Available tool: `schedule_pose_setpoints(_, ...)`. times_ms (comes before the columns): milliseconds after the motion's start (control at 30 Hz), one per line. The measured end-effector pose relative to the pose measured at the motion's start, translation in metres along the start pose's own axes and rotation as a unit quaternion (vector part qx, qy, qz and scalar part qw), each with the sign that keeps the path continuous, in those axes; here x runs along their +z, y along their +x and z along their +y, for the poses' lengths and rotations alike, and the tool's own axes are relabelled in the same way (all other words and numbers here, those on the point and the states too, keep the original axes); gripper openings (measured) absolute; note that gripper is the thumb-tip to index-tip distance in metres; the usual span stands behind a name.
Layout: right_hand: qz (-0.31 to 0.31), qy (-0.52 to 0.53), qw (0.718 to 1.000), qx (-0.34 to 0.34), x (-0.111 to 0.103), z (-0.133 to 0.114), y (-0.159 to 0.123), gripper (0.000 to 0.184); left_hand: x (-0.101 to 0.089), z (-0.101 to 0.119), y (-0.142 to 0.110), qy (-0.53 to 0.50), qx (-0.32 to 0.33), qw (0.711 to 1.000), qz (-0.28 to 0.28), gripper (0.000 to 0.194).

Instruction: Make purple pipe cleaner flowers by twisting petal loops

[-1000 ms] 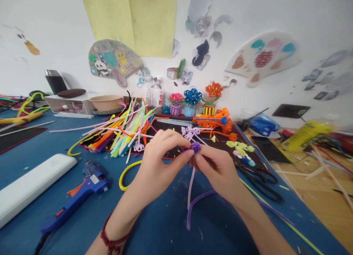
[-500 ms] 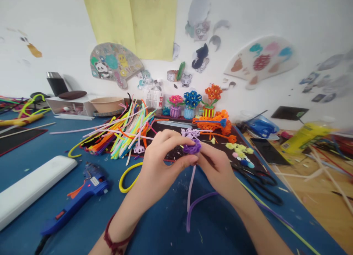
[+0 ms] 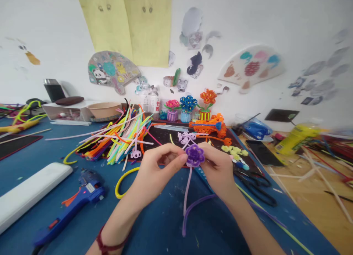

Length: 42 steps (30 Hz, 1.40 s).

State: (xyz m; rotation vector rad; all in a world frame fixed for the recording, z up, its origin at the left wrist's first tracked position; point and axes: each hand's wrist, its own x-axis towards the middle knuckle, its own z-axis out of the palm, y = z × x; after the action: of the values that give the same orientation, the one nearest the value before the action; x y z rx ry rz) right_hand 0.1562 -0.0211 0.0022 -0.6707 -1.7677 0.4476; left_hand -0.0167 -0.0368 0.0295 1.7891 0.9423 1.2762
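Observation:
Between my two hands, over the middle of the table, is a purple pipe-cleaner flower [image 3: 195,155] with looped petals facing me. My left hand [image 3: 160,170] pinches its left edge between thumb and index finger. On the other side my right hand [image 3: 217,165] grips its right edge, its fingertips partly hidden behind the petals. Below the flower, a pale lilac pipe cleaner [image 3: 188,190] runs downward, and a darker purple pipe cleaner [image 3: 197,203] curves under my right wrist. Just behind my hands lie pale lilac flowers [image 3: 187,138] on a dark mat.
A blue glue gun [image 3: 79,207] lies at left beside a white bar-shaped case [image 3: 33,196]. Black scissors [image 3: 256,187] rest to the right. Behind are a pile of colored pipe cleaners [image 3: 124,137], orange flowers [image 3: 212,125] and small potted flowers [image 3: 188,110].
The purple flower has been turned so its open petals face me, where before it was seen edge-on. Both hands keep hold of it, and the camera view has shifted slightly.

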Motion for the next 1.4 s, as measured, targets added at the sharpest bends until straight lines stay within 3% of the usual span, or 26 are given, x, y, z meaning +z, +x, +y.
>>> schedule_pose_setpoints(100,0.014,-0.021,0.999,-0.020,0.000,0.000,0.000,0.026,0.002,0.001,-0.001,0.028,-0.011,1.000,-0.002,0.015)
schedule_pose_setpoints(200,0.024,-0.035,0.999,-0.026,-0.001,-0.001,0.000,0.027,0.004,0.002,-0.001,0.082,0.018,0.996,0.010,0.013)
schedule_pose_setpoints(367,0.020,-0.016,1.000,0.017,-0.001,0.001,0.000,0.026,0.003,0.001,-0.001,0.107,0.056,0.992,0.025,0.018)
schedule_pose_setpoints(533,-0.031,0.026,0.997,0.066,0.001,0.002,-0.001,0.025,0.004,0.000,-0.001,0.069,0.012,0.997,0.025,0.025)
schedule_pose_setpoints(667,-0.051,0.026,0.996,0.068,0.004,0.000,-0.002,0.024,0.010,0.000,-0.002,0.040,-0.034,0.998,0.023,0.026)
schedule_pose_setpoints(933,-0.056,0.017,0.995,0.077,0.004,-0.001,-0.002,0.023,0.012,-0.001,-0.004,0.051,-0.031,0.998,0.008,0.028)
schedule_pose_setpoints(1133,-0.055,0.007,0.995,0.078,0.004,0.000,-0.003,0.022,0.012,-0.002,-0.002,0.059,-0.001,0.997,0.041,0.021)
schedule_pose_setpoints(1300,-0.033,0.034,0.995,0.088,0.003,0.002,-0.004,0.021,0.006,-0.002,-0.002,0.058,0.073,0.995,0.038,0.045)
schedule_pose_setpoints(1400,-0.036,0.037,0.995,0.085,0.003,0.002,-0.004,0.020,0.006,-0.002,-0.003,0.117,0.117,0.985,0.046,0.044)
